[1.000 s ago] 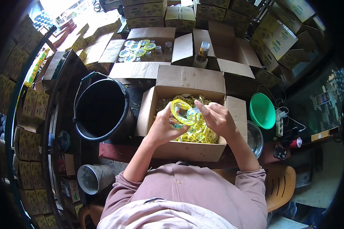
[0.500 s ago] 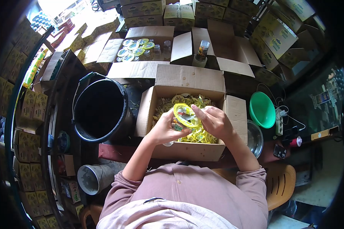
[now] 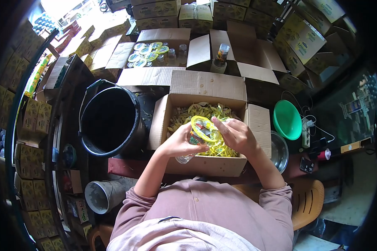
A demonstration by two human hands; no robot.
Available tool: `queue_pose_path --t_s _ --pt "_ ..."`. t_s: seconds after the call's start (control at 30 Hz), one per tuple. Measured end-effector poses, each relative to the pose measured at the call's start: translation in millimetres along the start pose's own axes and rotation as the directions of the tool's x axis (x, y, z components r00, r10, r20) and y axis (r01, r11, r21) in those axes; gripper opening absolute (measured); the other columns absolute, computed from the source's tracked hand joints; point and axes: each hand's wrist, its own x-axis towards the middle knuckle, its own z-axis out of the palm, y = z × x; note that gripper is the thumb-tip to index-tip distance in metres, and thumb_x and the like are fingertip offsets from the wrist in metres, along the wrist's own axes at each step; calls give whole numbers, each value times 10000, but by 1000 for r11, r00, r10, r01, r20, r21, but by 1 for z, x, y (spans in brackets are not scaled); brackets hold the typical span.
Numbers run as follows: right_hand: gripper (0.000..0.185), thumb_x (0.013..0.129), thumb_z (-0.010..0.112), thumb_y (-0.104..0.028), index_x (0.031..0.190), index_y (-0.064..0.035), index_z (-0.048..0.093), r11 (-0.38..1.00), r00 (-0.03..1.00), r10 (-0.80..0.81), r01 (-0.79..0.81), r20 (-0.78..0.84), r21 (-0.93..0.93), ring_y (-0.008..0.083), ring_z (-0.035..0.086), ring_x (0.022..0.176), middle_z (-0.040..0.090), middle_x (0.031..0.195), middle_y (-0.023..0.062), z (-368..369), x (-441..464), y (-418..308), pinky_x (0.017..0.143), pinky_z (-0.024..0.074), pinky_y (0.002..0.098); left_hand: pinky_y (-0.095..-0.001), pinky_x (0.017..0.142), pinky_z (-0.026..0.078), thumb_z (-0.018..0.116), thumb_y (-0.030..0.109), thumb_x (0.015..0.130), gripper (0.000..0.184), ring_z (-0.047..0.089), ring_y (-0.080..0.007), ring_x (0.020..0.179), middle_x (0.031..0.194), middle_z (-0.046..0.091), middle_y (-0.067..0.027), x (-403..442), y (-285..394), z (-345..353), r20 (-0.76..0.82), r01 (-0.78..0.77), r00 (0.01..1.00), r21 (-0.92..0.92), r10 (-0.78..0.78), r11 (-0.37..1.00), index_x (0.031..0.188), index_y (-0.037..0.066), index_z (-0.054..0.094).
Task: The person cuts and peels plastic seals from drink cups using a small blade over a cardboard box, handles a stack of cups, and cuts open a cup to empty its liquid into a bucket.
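So the clear cup is gripped in the fingers of the left hand, tilted over the near part of an open carton. A yellow band is seen around its mouth. The right hand is held right at that band, index finger stuck out; whether anything's pinched there can't be told. Below, the carton's loaded with yellow strips. It's flanked by a black bucket on the left, and a metal bowl and green bowl on the right.
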Motion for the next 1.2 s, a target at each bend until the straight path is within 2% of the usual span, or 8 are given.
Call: queue_pose_path --t_s 0.43,0.73,0.77,0.87,0.93,1.0,1.07,1.2 --pt "558 679 603 -46 1207 42 448 994 997 -73 72 -6 -86 128 550 613 528 620 21 2 4 -1 612 496 271 -242 744 435 696 98 657 472 516 -88 820 891 561 -25 -1 -10 0 231 241 955 -229 -188 943 1069 28 478" --pt "591 656 614 -48 1212 51 438 999 997 -52 53 -53 10 135 537 586 510 606 24 8 5 1 581 485 280 -261 535 489 677 136 673 457 570 -142 621 844 564 -90 5 -31 2 476 307 876 -678 81 668 1060 1 477" --pt "590 656 607 -35 1215 51 435 999 997 -44 44 -65 1 138 535 582 506 604 27 9 5 2 578 483 282 -264 551 492 677 178 684 544 572 -144 679 905 550 -106 10 -40 -2 517 289 845 -656 136 697 1131 8 417" --pt "590 656 586 3 1222 53 425 999 997 -19 16 -81 -33 146 530 573 494 596 34 9 1 7 571 480 286 -276 608 495 689 206 686 645 562 -140 796 1004 515 -113 6 -33 -5 250 228 962 -498 -113 837 1196 24 339" --pt "593 655 571 28 1227 54 417 998 998 9 -14 -67 -67 151 528 570 487 592 38 7 -4 11 570 480 286 -317 857 413 689 181 704 634 472 -170 1033 1091 478 -107 8 -4 -2 5 -7 1000 -244 8 970 1199 25 325" --pt "605 649 558 49 1236 46 410 993 999 34 -38 -36 -113 151 524 560 474 570 36 5 -6 14 569 477 285 -320 890 382 668 160 719 571 453 -183 1063 1087 484 -118 8 1 -4 -36 -85 995 153 92 985 1174 16 355" --pt "610 649 558 47 1240 43 407 989 999 32 -32 -7 -146 149 524 557 472 562 34 5 -6 12 569 476 283 -331 877 392 699 177 673 599 495 -217 1027 1063 496 -169 7 5 7 -81 -161 977 336 199 928 1136 -24 376" --pt "607 646 560 45 1235 44 414 992 999 2 -7 -39 -127 146 525 548 473 553 37 9 -5 13 570 475 282 -315 779 448 710 153 643 524 572 -233 869 939 555 -151 9 4 22 -255 -106 944 368 210 924 1047 -36 434"
